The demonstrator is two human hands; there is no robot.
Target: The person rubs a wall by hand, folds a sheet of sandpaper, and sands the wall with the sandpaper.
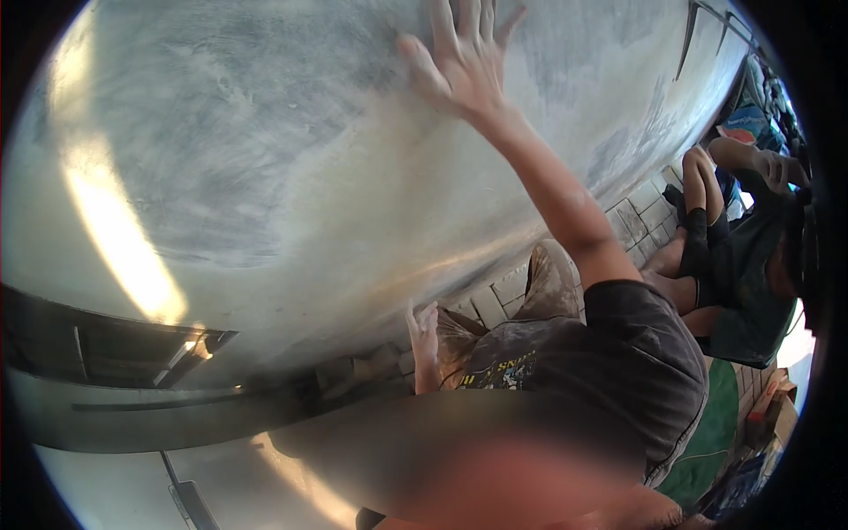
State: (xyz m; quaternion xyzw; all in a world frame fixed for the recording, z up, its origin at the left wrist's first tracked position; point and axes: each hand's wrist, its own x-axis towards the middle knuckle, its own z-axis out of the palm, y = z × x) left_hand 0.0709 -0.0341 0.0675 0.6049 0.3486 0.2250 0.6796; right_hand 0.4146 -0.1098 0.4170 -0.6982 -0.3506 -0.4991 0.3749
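My right hand lies flat on a large, curved vehicle body panel, fingers spread, with nothing visible under the palm. The panel has cloudy grey patches and pale, smoothed areas. Its upper edge and the fingertips run up to the frame's top. Lower down, close to my knees, my left hand is raised off the panel. Its fingers point upward, slightly bent and apart, and pale dust coats them. Nothing shows in this hand. A blurred patch hides part of my body at the bottom.
A dark recessed opening sits in the bodywork at left. Pale paving tiles lie beneath me. At right another person sits close by, one hand raised. A green surface and a cardboard box are at lower right.
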